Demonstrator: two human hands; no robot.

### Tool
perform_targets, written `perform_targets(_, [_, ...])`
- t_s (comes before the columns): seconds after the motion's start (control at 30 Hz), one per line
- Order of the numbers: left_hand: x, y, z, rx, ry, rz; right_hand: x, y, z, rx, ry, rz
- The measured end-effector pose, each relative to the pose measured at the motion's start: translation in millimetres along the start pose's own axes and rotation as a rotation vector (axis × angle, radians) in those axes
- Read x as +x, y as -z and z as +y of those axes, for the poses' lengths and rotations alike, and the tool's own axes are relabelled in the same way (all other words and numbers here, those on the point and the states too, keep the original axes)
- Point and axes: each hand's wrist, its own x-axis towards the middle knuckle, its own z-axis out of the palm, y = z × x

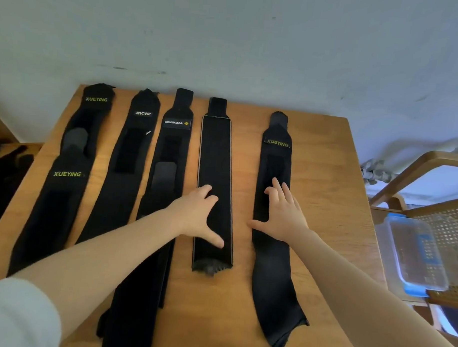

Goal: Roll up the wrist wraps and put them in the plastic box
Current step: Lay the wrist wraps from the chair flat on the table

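Flanking flat wraps (215, 173), spread empty hands (195, 213); plastic box (414, 255) on chair (430, 164) rightward.

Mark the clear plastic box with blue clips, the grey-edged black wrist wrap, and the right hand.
Clear plastic box with blue clips (417, 254): head view, on its transparent lid.
Grey-edged black wrist wrap (215, 152): head view, on its bare middle stretch.
Right hand (283, 214): head view, on its back.
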Motion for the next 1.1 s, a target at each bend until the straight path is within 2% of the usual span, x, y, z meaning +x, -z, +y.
perform_targets(0.07, [-3,-20,3,0.185,-0.005,0.004,-1,-4,-5,-0.007,0.066,-0.018])
perform_targets(0.13, [-4,-34,2,0.264,-0.014,0.040,-1,-8,-13,-0.041,0.104,-0.041])
perform_targets(0.37, [0,-38,-7,0.263,-0.050,0.108,28,-5,-28,-0.092,0.070,-0.066])
perform_targets(0.6, [-4,-33,-15,0.320,-0.080,0.072,52,2,-37,-0.063,0.084,-0.039])
perform_targets(0.67, [-10,-30,-20,0.302,-0.093,0.033,47,0,-43,-0.097,0.066,-0.010])
perform_targets(0.73, [-18,-26,-27,0.226,-0.122,0.014,37,3,-54,-0.090,0.077,0.092])
perform_targets(0.8, [-28,-20,-34,0.148,-0.161,0.104,25,9,-75,-0.033,0.115,0.202])
perform_targets(0.9, [-56,-11,-54,0.074,-0.154,0.312,9,12,-117,0.008,0.241,0.238])
perform_targets(1.1, [-158,-36,-163,-0.272,0.094,0.545,-16,-10,-241,0.162,0.505,0.202])
